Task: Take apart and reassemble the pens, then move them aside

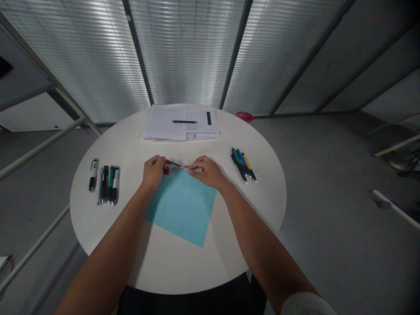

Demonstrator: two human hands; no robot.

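White table — left hand, right hand pinch red band.

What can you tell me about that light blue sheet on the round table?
It is a plain, matte-looking light blue sheet of paper, roughly square, with no visible markings. It lies flat on the white round table, turned at an angle to the table's front edge. Its upper end sits just under the left hand and right hand, which pinch a thin reddish item; whether they touch the sheet cannot be told. A shadow falls beside its left edge.
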